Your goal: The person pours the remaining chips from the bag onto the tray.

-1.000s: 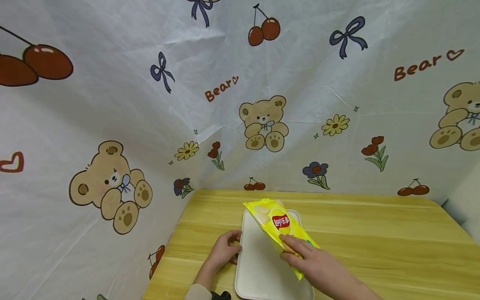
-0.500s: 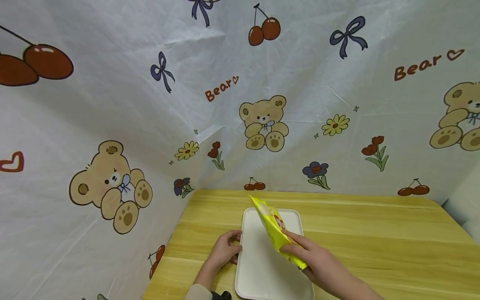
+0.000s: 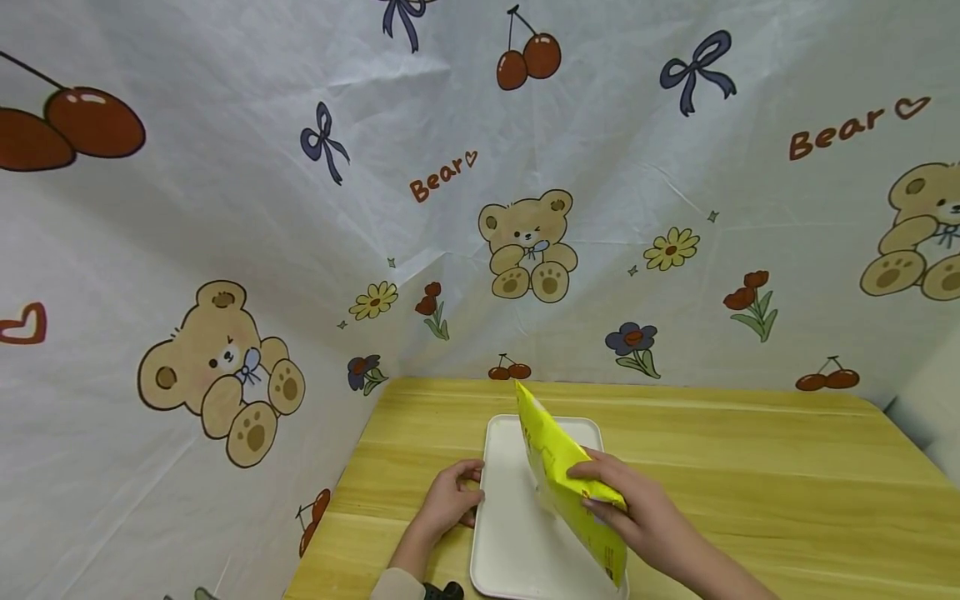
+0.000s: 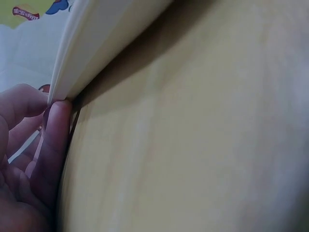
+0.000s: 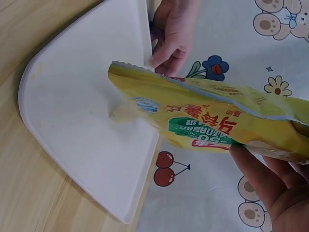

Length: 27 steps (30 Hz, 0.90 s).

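Observation:
In the head view my right hand (image 3: pixel 637 504) grips a yellow bag of potato chips (image 3: pixel 551 450), fingers and thumb around its right side. The bag is tilted over the white rectangular tray (image 3: pixel 498 533), its printed front turned away from the head camera. Green and red print shows on the chip bag (image 5: pixel 193 116) in the right wrist view. A blurred pale yellowish shape (image 5: pixel 124 113) shows between bag and tray there. My left hand (image 3: pixel 450 497) holds the tray's left edge; the left wrist view has its fingers (image 4: pixel 59 121) pinching the tray rim (image 4: pixel 96 48).
The tray lies on a light wooden table (image 3: pixel 750 467). Behind and to the left hangs a white cloth (image 3: pixel 600 150) printed with bears, cherries and flowers. A dark band (image 3: pixel 444 591) circles the left wrist at the sleeve.
The bag has turned in my right hand, from logo facing up to standing on edge, its lower end swinging down over the tray. My left hand and the tray have stayed put.

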Available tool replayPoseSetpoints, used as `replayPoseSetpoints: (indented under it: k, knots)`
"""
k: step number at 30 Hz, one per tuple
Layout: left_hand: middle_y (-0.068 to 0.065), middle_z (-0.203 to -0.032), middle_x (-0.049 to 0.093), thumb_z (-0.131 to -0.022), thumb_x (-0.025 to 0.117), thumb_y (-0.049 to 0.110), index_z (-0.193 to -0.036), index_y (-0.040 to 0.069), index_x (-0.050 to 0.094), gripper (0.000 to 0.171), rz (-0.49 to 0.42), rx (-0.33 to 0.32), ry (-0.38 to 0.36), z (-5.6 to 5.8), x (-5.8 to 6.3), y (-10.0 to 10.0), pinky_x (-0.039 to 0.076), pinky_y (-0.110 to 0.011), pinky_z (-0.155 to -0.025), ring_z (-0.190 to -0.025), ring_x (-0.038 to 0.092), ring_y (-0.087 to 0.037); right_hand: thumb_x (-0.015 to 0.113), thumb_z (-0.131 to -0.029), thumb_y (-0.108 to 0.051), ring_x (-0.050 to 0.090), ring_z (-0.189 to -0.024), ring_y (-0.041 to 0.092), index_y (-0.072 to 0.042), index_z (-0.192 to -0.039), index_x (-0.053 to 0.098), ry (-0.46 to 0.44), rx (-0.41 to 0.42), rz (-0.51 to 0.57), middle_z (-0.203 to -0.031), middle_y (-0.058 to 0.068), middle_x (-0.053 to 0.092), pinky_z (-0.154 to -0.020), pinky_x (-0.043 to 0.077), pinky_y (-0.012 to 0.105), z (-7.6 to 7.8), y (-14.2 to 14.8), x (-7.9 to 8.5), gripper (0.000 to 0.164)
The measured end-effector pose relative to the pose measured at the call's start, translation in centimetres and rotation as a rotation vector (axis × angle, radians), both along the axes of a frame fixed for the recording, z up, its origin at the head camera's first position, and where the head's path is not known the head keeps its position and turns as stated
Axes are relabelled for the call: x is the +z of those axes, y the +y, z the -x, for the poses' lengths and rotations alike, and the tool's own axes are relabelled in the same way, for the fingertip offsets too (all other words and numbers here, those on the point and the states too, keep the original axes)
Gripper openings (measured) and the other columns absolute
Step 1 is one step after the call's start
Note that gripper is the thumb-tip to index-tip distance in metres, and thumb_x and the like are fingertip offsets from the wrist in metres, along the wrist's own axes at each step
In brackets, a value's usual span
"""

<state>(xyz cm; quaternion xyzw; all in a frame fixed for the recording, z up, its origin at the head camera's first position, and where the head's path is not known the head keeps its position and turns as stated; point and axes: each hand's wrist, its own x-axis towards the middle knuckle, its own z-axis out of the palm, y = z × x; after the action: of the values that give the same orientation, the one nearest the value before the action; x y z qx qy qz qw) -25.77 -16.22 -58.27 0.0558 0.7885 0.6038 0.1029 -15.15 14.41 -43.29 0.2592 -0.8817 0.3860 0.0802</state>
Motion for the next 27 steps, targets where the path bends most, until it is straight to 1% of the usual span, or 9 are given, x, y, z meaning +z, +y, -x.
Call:
replayPoseSetpoints:
  k: [2, 5, 9, 12, 14, 18, 21, 24, 27]
  knots:
    - [-0.012, -0.113, 0.059, -0.086, 0.068, 0.001, -0.135, 0.005, 0.058, 0.050, -0.002, 0.000, 0.000, 0.0, 0.0, 0.0, 0.055, -0.030, -0.044, -0.051, 0.055, -0.012, 0.069, -0.093, -0.019, 0.063, -0.120, 0.034, -0.032, -0.121, 0.061, 0.038, -0.018, 0.020, -0.135, 0.004, 0.063, -0.086, 0.061, 0.043, 0.1, 0.0, -0.1, 0.032]
    - [-0.012, -0.112, 0.058, -0.086, 0.068, 0.001, -0.135, 0.005, 0.058, 0.049, -0.003, 0.002, -0.001, -0.1, 0.0, 0.0, 0.055, -0.030, -0.044, -0.052, 0.055, -0.012, 0.067, -0.094, -0.019, 0.065, -0.118, 0.027, -0.029, -0.120, 0.063, 0.088, -0.043, 0.060, -0.129, -0.001, 0.066, -0.085, 0.062, 0.037, 0.3, 0.1, -0.2, 0.028]
    - [-0.011, -0.112, 0.059, -0.087, 0.068, 0.001, -0.134, 0.005, 0.058, 0.049, -0.002, 0.006, -0.006, 0.0, 0.0, 0.0, 0.055, -0.030, -0.044, -0.053, 0.054, -0.012, 0.063, -0.097, -0.014, 0.064, -0.110, 0.009, -0.027, -0.118, 0.064, 0.070, -0.085, 0.119, -0.123, -0.004, 0.068, -0.079, 0.060, 0.023, 0.6, 0.3, -0.1, 0.024]
    - [-0.011, -0.112, 0.059, -0.087, 0.068, 0.001, -0.134, 0.005, 0.059, 0.049, -0.002, 0.005, -0.006, 0.0, 0.0, 0.0, 0.056, -0.030, -0.045, -0.053, 0.054, -0.012, 0.061, -0.099, -0.013, 0.062, -0.106, 0.002, -0.026, -0.118, 0.064, 0.061, -0.108, 0.141, -0.119, -0.006, 0.070, -0.078, 0.059, 0.021, 0.8, 0.4, 0.0, 0.023]
    - [-0.011, -0.113, 0.059, -0.087, 0.068, 0.001, -0.135, 0.005, 0.059, 0.048, -0.002, 0.003, -0.004, 0.0, 0.1, 0.0, 0.056, -0.030, -0.045, -0.053, 0.054, -0.012, 0.060, -0.099, -0.012, 0.062, -0.108, 0.001, -0.026, -0.119, 0.065, 0.073, -0.119, 0.140, -0.117, -0.008, 0.070, -0.081, 0.058, 0.020, 0.9, 0.5, 0.0, 0.024]
    - [-0.012, -0.112, 0.058, -0.087, 0.067, 0.000, -0.134, 0.005, 0.058, 0.048, -0.004, 0.001, -0.003, 0.0, 0.1, 0.0, 0.056, -0.031, -0.045, -0.054, 0.054, -0.012, 0.059, -0.100, -0.011, 0.058, -0.119, -0.002, -0.027, -0.121, 0.065, 0.093, -0.145, 0.136, -0.120, -0.008, 0.070, -0.092, 0.053, 0.015, 1.1, 0.7, 0.1, 0.027]
    - [-0.011, -0.112, 0.058, -0.087, 0.068, 0.001, -0.134, 0.005, 0.059, 0.049, -0.004, 0.004, -0.007, -0.1, 0.2, 0.0, 0.056, -0.030, -0.045, -0.054, 0.054, -0.012, 0.057, -0.100, -0.011, 0.055, -0.124, -0.003, -0.026, -0.122, 0.066, 0.107, -0.159, 0.144, -0.124, -0.005, 0.070, -0.096, 0.048, 0.010, 1.1, 0.8, 0.3, 0.028]
    - [-0.011, -0.112, 0.058, -0.087, 0.068, 0.001, -0.134, 0.005, 0.059, 0.049, -0.003, 0.009, -0.011, -0.1, 0.3, 0.1, 0.055, -0.030, -0.044, -0.053, 0.054, -0.012, 0.056, -0.101, -0.011, 0.055, -0.124, -0.004, -0.025, -0.124, 0.066, 0.110, -0.162, 0.153, -0.128, -0.001, 0.069, -0.095, 0.047, 0.008, 1.2, 0.9, 0.5, 0.028]
    - [-0.010, -0.112, 0.058, -0.087, 0.067, 0.001, -0.134, 0.006, 0.059, 0.049, 0.000, 0.011, -0.016, -0.1, 0.3, 0.1, 0.055, -0.029, -0.044, -0.051, 0.053, -0.012, 0.054, -0.102, -0.013, 0.053, -0.123, -0.006, -0.025, -0.127, 0.066, 0.093, -0.169, 0.158, -0.134, 0.004, 0.066, -0.093, 0.050, 0.010, 1.3, 1.1, 0.7, 0.029]
